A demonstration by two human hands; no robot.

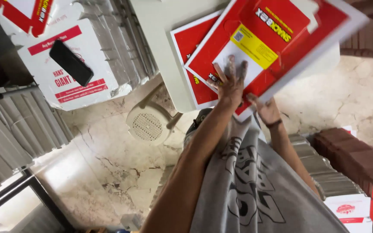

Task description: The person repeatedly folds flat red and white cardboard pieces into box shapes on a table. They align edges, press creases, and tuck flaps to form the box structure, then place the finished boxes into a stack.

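The left hand (232, 84) lay flat and open on a big flat red and white cardboard box sheet (277, 43), on the white tabletop (160, 39). The right hand (266, 110) pinched its near edge. The sheet was not folded yet; another flat one (191, 51) lay under it.

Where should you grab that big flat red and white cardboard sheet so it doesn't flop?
Probably by its near edge, coming from the body's side. The red and white cardboard sheet lies flat, overhanging the white table, where the left hand and right hand already meet it.
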